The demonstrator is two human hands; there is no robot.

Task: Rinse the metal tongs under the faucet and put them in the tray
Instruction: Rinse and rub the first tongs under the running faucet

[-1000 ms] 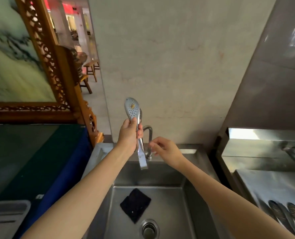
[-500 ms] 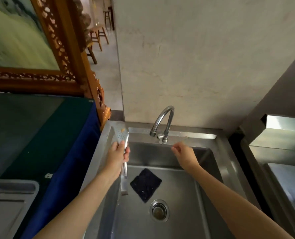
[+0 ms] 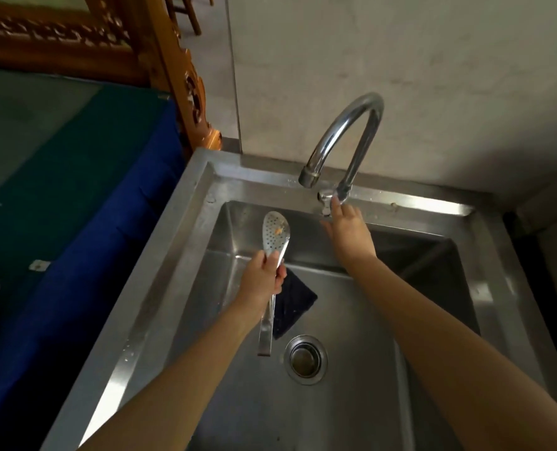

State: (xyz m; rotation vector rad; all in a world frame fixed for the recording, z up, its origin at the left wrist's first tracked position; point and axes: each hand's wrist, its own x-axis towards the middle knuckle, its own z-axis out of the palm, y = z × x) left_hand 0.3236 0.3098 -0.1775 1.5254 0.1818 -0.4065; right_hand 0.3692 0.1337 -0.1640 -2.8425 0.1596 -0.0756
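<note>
A plain, working wash-up corner of a kitchen: a deep stainless-steel sink [image 3: 186,222] with a broad flat rim, a tall gooseneck faucet [image 3: 345,125] rising from its back ledge, a round drain [image 3: 305,359] in the basin floor and a dark cloth [image 3: 295,301] lying just beside it. Behind stands a bare grey wall [image 3: 400,60]. To the left, a blue-draped table [image 3: 91,239] and a carved wooden frame [image 3: 172,60] hint at an eatery

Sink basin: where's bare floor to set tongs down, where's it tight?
Bare: basin floor in front of the drain, between the forearms, and right of it toward the right wall. Tight: centre-left, where the left hand holds the tongs over the dark cloth; back rim, right hand at faucet handle.
</note>
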